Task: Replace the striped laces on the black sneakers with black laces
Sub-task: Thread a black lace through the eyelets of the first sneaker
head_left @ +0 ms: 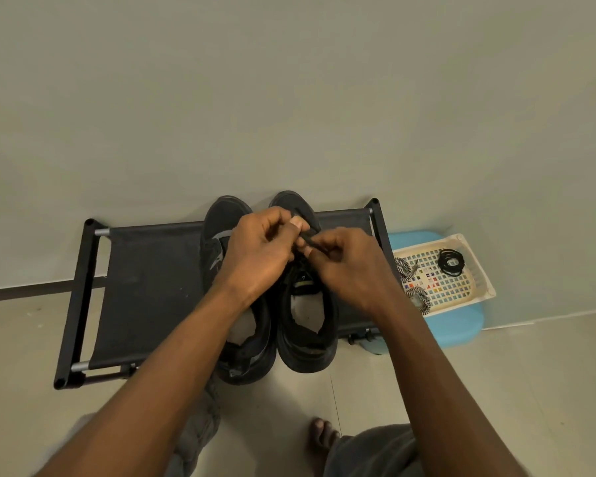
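Lacing in progress: left grip (255, 249) and right grip (344, 259) pinch a black lace (307, 237) over the right sneaker (307, 342). Striped laces (404, 268) lie in the basket (482, 280) beside a spare coiled lace (450, 261).

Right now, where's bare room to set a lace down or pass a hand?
Free: rack fabric between its left rail and the left sneaker; basket floor between striped laces and black lace coil. Crowded: over the right sneaker, where left hand and right hand pinch a black lace.
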A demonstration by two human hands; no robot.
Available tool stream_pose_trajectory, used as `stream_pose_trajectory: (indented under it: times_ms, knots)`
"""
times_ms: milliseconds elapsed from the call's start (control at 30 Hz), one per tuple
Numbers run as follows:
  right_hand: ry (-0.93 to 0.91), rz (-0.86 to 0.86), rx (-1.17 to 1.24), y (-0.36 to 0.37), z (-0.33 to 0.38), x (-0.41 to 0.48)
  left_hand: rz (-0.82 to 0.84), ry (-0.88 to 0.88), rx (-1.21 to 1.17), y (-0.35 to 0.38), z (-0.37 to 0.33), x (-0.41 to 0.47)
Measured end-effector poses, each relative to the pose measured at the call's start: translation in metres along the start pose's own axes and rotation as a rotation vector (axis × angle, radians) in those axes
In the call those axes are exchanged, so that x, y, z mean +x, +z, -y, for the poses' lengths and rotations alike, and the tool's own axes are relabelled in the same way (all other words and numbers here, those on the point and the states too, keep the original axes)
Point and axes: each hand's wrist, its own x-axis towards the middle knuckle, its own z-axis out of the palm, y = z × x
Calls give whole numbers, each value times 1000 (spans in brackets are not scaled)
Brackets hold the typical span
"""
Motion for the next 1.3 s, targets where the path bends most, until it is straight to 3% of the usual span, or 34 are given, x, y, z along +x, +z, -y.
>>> stream_pose_trajectory:
  times_ms: [67, 233, 400, 533, 767, 900, 1100, 1300]
  knots:
    - [-32, -90, -88, 0, 4, -1, -93, -26, 93, 2, 4, 2]
    - [-24, -127, 41, -1, 3, 1, -193, -116, 68, -1, 3, 3]
    - [4, -229, 116, 0, -2, 3, 68, -80, 210, -6, 2, 4]
    - [60, -247, 159, -1, -3, 4, 197, 60, 349, -7, 5, 2]
    - [103, -246, 253, -2, -6, 4, 147, -143, -197, -10, 2, 4]
    - [114, -231, 292, -1, -6, 4, 230, -104, -268, -16, 0, 3]
    - [110, -159, 358, -1, -6, 4, 46, 151, 88, -9, 7, -2]
    - [73, -103, 347, -8, -8, 2, -26, 177, 34, -9, 4, -4]
